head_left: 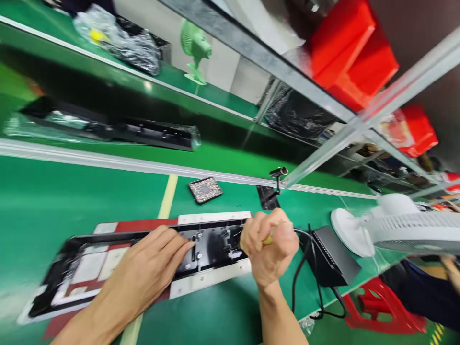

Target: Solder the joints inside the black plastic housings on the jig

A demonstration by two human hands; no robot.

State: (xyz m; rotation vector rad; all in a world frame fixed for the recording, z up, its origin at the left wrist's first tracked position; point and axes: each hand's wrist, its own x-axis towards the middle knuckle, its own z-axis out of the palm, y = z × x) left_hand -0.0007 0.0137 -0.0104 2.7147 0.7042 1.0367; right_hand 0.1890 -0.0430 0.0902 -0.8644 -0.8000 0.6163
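My left hand (143, 268) lies on a long black frame part (212, 245), fingers stretched out and fingertips at a small black slot in its metal plate. Over the right end of that part, my right hand (268, 244) is closed in a fist around a yellow-handled tool (268, 240). Only a bit of the handle shows; the tool's tip is hidden behind the hand. White strips (210, 278) with small screws or holes flank the part. Beneath it is a dark red base (138, 225).
Beyond the part lie a small tray of screws (205, 190) and a small stand (277, 178). To the right are a black box (330, 256) with cables and a white fan (398, 230). A red stool (386, 306) and a co-worker's arm (451, 273) are at far right.
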